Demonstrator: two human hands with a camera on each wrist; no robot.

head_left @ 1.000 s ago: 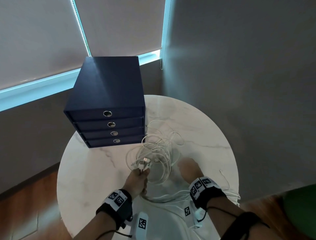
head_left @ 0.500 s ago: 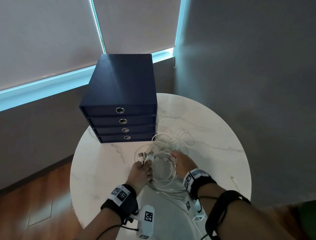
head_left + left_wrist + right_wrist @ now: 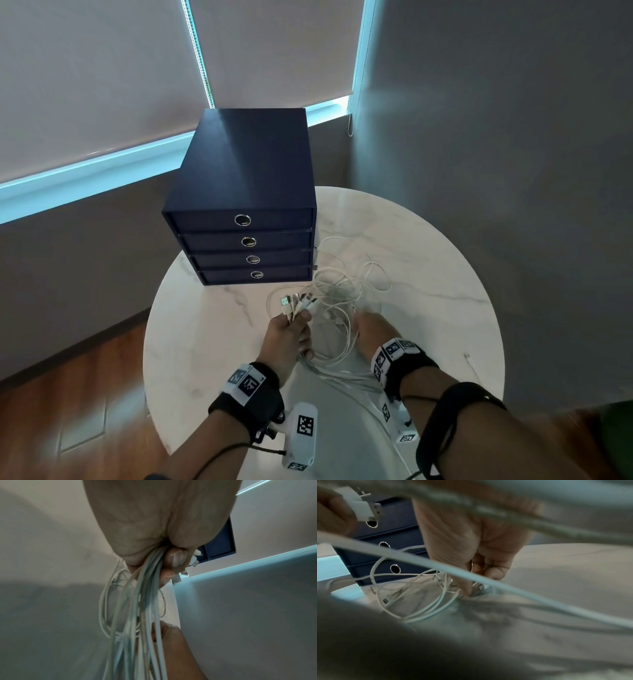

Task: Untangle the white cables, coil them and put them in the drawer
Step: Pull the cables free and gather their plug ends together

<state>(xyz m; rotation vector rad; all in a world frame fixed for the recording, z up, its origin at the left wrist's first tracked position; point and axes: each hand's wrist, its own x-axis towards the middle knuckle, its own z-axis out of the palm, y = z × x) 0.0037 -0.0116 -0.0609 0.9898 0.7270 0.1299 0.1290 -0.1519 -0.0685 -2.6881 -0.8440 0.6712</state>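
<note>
The left hand (image 3: pixel 286 339) was closed around a bunch of white cables (image 3: pixel 337 308), their plugs (image 3: pixel 297 303) fanning out past the knuckles towards twelve o'clock. The rest of the cables lay in a loose tangle on the round marble table (image 3: pixel 428 260), just off the front right corner of the drawer unit (image 3: pixel 245 192), at about one o'clock from the hands. The right hand (image 3: pixel 368 327) reached into that tangle; in the right wrist view its fingertips (image 3: pixel 494 572) were curled down among the strands and seemed to pinch one near a small plug, though blur kept the hold from being certain.

The step in hand looked like sorting out ends before any coiling. It would go best if the left hand kept the gathered plugs level and steady while the right drew one strand out slowly, following it through the loops rather than tugging, since a sharp pull would likely tighten the knots.

All four drawers of the dark blue unit were closed, so their contents could not be seen. One would need opening by its ring pull (image 3: pixel 242 220).
</note>
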